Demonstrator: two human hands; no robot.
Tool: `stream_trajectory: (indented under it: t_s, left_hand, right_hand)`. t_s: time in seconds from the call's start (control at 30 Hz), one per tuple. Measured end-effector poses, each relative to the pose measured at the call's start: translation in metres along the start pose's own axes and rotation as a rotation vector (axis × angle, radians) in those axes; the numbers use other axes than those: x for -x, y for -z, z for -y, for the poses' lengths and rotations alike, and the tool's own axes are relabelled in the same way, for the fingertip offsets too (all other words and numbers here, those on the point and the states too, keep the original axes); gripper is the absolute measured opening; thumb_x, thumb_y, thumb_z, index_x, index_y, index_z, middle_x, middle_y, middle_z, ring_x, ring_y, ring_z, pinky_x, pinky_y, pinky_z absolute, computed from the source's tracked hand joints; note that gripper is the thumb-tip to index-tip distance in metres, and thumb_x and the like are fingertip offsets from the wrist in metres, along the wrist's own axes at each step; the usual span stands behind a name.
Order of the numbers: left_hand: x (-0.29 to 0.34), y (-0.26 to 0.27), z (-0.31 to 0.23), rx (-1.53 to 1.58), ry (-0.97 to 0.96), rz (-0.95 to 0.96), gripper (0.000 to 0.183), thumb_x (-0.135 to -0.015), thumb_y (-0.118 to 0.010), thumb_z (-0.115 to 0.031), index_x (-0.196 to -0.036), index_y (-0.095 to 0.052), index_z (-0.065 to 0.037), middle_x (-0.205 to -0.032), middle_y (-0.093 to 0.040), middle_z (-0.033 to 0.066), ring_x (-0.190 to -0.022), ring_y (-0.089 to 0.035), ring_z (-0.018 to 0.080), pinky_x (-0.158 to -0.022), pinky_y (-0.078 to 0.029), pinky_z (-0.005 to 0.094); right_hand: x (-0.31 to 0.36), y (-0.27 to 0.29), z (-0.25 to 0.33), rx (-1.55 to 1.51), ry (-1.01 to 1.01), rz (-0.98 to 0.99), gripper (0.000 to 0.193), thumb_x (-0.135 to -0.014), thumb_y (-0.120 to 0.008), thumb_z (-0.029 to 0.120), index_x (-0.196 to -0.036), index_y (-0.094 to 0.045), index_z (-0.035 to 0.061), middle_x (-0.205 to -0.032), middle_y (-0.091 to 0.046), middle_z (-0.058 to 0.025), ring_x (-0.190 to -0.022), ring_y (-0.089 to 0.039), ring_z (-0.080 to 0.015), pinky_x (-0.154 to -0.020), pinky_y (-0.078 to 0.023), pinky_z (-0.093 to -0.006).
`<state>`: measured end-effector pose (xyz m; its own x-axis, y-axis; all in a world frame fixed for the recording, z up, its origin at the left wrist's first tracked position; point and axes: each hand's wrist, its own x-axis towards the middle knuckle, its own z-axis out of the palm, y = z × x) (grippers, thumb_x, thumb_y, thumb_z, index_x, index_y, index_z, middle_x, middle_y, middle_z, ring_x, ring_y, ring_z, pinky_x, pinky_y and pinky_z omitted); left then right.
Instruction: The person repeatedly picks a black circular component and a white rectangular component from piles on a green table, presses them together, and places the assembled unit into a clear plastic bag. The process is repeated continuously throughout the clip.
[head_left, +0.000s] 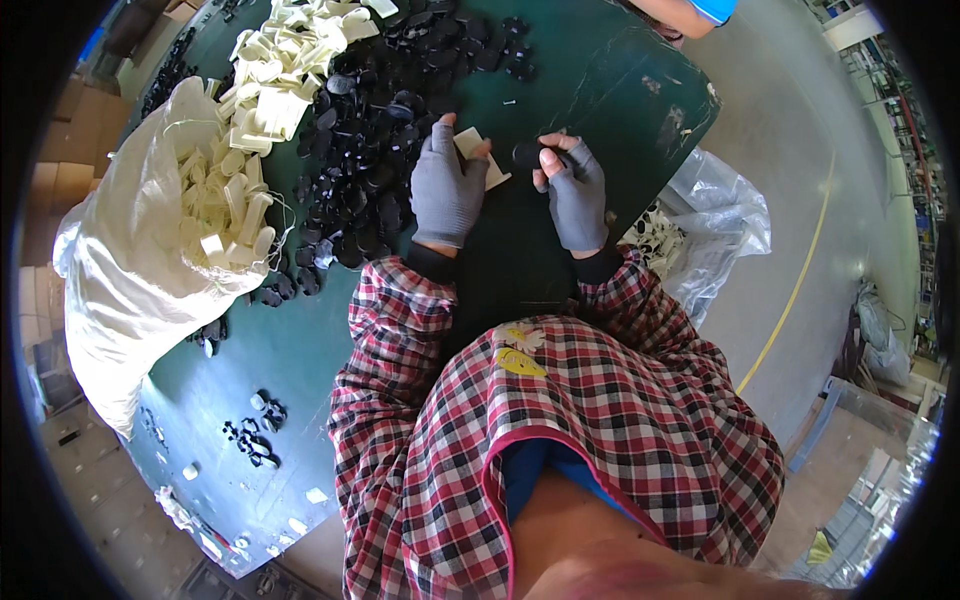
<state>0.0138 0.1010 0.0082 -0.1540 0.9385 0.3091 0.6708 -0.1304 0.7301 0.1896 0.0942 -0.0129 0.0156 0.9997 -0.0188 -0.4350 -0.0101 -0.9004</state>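
Note:
My left hand (445, 195), in a grey fingerless glove, is closed on a flat cream plastic piece (494, 177). Its thumb lies over the piece, whose lower right corner sticks out. Just to the right, my right hand (580, 198), gloved the same way, pinches a small round black plastic piece (526, 155) between thumb and fingers. A narrow gap separates the two pieces, both above the dark green table (590, 90). Left of my left hand spreads a large heap of black plastic pieces (365, 170).
A white woven sack (125, 260) of cream pieces (235, 195) leans at the left, with more cream pieces (275, 75) heaped beyond. A clear plastic bag (725, 205) with small parts hangs by the right edge. Another person's arm (680, 14) shows at the far side.

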Motion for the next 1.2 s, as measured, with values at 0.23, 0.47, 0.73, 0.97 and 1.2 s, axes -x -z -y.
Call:
stream_trajectory:
  t_s: [0.23, 0.47, 0.73, 0.97, 1.2]
  left_hand:
    - [0.051, 0.018, -0.018, -0.052, -0.047, 0.01, 0.044, -0.084, -0.072, -0.01, -0.126, -0.061, -0.01, -0.115, -0.061, 0.0138, -0.092, -0.066, 0.0365, -0.076, -0.055, 0.0444]
    - [0.041, -0.005, -0.009, 0.233, 0.013, -0.008, 0.013, -0.09, -0.071, -0.003, -0.103, -0.068, -0.002, -0.09, -0.071, 0.0115, -0.079, -0.069, 0.0198, -0.075, -0.054, 0.0298]
    - [0.055, 0.002, -0.016, 0.654, 0.238, 0.132, 0.023, -0.091, -0.062, 0.005, -0.114, -0.064, 0.002, -0.103, -0.065, 0.0039, -0.089, -0.058, 0.0106, -0.084, -0.048, 0.0243]
    - [0.052, 0.003, -0.017, 0.896, 0.412, 0.114, 0.018, -0.092, -0.068, -0.003, -0.11, -0.066, 0.001, -0.095, -0.065, 0.0004, -0.085, -0.056, 0.0066, -0.077, -0.046, 0.0209]
    - [0.048, 0.003, -0.012, 0.764, 0.37, 0.128, 0.014, -0.092, -0.068, -0.002, -0.106, -0.066, 0.002, -0.092, -0.066, 0.0016, -0.083, -0.056, 0.0073, -0.077, -0.046, 0.0218]
  right_hand:
    - [0.002, 0.004, -0.002, 0.059, 0.047, -0.022, 0.02, -0.098, -0.068, 0.016, -0.112, -0.063, 0.0023, -0.091, -0.063, -0.0028, -0.072, -0.06, -0.0082, -0.066, -0.048, -0.0228]
    - [0.014, 0.01, 0.007, 0.231, 0.134, 0.143, 0.012, -0.097, -0.068, 0.008, -0.107, -0.067, 0.0021, -0.091, -0.063, -0.0016, -0.07, -0.06, -0.0076, -0.064, -0.05, -0.022]
    - [0.013, 0.0, 0.003, 0.641, 0.513, 0.227, 0.014, -0.091, -0.069, -0.004, -0.104, -0.067, 0.0017, -0.102, -0.062, -0.0062, -0.074, -0.061, -0.0104, -0.064, -0.051, -0.0237]
    - [0.012, -0.008, 0.002, 0.639, 0.466, 0.191, 0.025, -0.084, -0.074, -0.003, -0.107, -0.067, 0.0037, -0.099, -0.066, -0.0072, -0.085, -0.067, -0.0163, -0.072, -0.055, -0.0276]
    - [0.001, -0.001, 0.011, 0.363, -0.063, 0.317, 0.015, -0.091, -0.07, 0.001, -0.105, -0.065, 0.0024, -0.093, -0.063, -0.0018, -0.07, -0.062, -0.0077, -0.061, -0.051, -0.0221]
